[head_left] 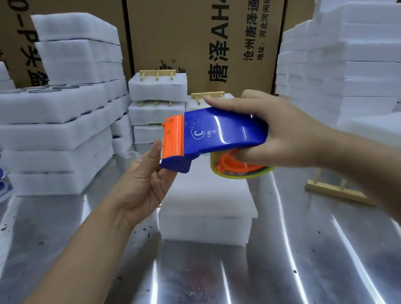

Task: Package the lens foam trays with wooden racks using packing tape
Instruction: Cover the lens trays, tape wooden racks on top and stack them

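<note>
On the steel table [207,286] a foam tray stack [207,210] lies directly beneath the tape dispenser [219,130]. The right hand [288,131] clasps the dispenser's body; the left hand [146,181], fingers nearly straight, seems to touch its cutter end.

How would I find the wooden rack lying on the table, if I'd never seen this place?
Start at the shiny metal table, with a white foam stack in its middle. Right of that stack, under the arm of the right hand holding the blue tape dispenser, lies the wooden rack. Unlike the other racks at the back, which sit on foam packs, it lies bare on the metal.
</note>
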